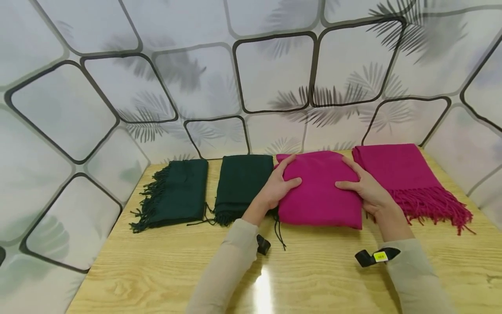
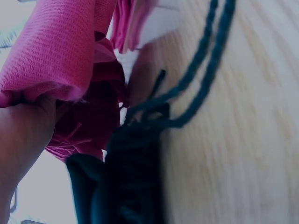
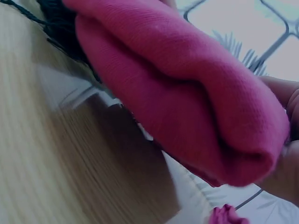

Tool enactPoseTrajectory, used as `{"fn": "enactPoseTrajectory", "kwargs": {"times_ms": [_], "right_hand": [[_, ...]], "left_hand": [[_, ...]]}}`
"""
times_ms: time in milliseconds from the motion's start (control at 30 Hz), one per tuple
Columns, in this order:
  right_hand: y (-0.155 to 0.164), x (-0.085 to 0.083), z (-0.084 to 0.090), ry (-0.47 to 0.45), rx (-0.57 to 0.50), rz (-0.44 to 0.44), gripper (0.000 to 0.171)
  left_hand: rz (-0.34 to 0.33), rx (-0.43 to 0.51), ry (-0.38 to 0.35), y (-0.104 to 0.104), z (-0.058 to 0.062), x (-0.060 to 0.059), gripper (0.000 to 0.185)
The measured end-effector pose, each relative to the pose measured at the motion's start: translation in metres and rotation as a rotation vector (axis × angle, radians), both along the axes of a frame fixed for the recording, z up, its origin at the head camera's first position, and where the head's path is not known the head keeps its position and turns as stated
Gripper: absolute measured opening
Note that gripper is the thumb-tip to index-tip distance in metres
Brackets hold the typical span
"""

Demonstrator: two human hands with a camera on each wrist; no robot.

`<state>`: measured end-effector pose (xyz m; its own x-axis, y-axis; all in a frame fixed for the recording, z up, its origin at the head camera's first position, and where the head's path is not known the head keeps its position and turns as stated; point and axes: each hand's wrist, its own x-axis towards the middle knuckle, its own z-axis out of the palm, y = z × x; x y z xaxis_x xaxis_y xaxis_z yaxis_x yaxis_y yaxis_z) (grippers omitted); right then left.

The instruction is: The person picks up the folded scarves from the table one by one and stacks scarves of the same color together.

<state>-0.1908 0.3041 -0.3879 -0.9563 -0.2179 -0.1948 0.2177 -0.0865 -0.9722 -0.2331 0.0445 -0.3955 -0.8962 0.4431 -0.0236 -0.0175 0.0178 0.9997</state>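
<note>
folded magenta scarf [image 1: 319, 192] mid-table, soft knit, held off the top | left hand [image 1: 279, 185] and right hand [image 1: 362, 185] grip its side edges, thumbs on top | pale wood-grain table [image 1: 313, 279], glossy | leaf-print panel walls [image 1: 274, 74] | right wrist view: rounded fold lifted over the wood

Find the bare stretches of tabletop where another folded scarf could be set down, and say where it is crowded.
Free: the wooden table in front of the scarves, left of the left hand's sleeve; also its front right corner. Crowded: the back row, where two green scarves, the held magenta scarf and the fringed magenta scarf lie nearly side by side.
</note>
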Motion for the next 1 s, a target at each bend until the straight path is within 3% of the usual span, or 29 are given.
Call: {"fn": "enactPoseTrajectory", "kwargs": {"times_ms": [267,567,800,1000], "right_hand": [[0.004,0.025,0.013,0.052,0.031,0.002,0.090],[0.003,0.060,0.022,0.055,-0.006,0.028,0.089],[0.002,0.078,0.017,0.029,-0.069,0.119,0.088],[0.006,0.091,0.000,-0.063,-0.121,0.213,0.088]], "left_hand": [[-0.100,-0.021,0.052,-0.003,0.020,0.020,0.073],[-0.163,-0.053,0.108,-0.011,0.029,0.051,0.073],[-0.160,-0.043,0.052,-0.018,0.023,0.076,0.076],[-0.165,-0.075,-0.031,-0.019,0.011,0.096,0.080]]}}
